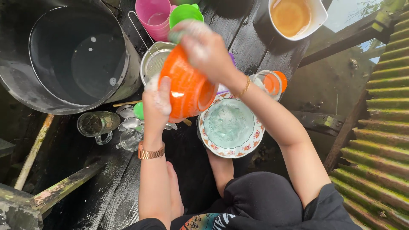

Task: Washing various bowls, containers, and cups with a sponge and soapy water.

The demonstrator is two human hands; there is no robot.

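No packages, labels, signs or screens anywhere in view. Only bare washing-up ware on dark wet boards, none of it carrying a sticker or printed wrapper that can be made out.
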